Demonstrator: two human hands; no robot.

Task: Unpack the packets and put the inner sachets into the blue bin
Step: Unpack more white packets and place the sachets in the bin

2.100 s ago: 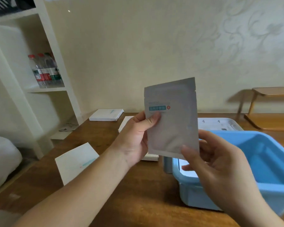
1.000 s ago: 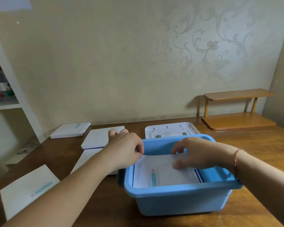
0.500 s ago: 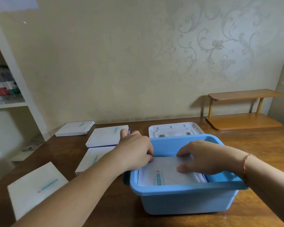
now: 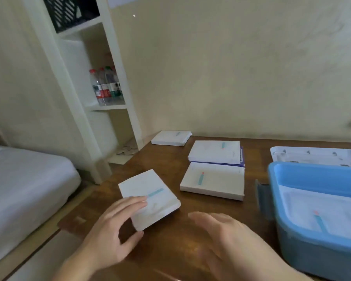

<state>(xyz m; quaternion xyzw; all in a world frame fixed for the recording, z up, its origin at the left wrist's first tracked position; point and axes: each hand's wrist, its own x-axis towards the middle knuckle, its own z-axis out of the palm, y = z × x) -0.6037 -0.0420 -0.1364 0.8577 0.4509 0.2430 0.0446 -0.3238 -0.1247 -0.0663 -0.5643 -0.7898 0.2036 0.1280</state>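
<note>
Your left hand (image 4: pixel 111 228) half-closed on near corner of packet (image 4: pixel 150 197); right hand (image 4: pixel 227 238) spread, empty, just right of it.

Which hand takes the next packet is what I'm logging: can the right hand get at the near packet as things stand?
Probably yes: the right hand hovers open just beside the near packet, bare table between them. The left hand already touches its near corner.
</note>
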